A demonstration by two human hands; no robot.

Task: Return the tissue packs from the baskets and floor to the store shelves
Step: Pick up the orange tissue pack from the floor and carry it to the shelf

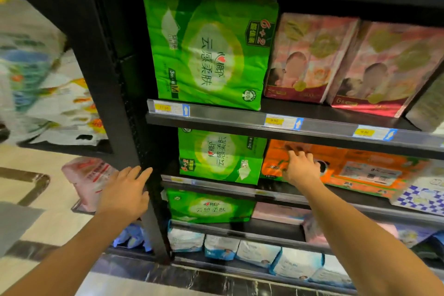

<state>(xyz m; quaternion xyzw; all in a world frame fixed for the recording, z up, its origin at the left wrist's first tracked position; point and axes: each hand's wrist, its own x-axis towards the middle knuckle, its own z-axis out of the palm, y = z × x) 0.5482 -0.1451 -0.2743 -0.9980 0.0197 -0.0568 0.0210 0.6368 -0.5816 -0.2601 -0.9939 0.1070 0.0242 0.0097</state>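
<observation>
An orange tissue pack (360, 168) lies on the middle shelf, right of a green pack (221, 156). My right hand (300, 166) rests flat on the orange pack's left end, fingers spread, pressing it rather than gripping. My left hand (125, 190) lies open against the black shelf upright (134, 151) and holds nothing. A larger green pack (209, 50) stands on the shelf above. A third green pack (211, 206) sits one shelf lower. A pink pack (89, 180) stands on the floor behind the upright, left of my left hand.
Two pink packs (348, 60) stand on the upper shelf at right. A blue-checked pack (422, 194) lies right of the orange one. White and blue packs (259, 255) line the bottom shelf. A blue pack (132, 238) lies on the floor by the upright. Another stocked shelf (36, 67) stands at left.
</observation>
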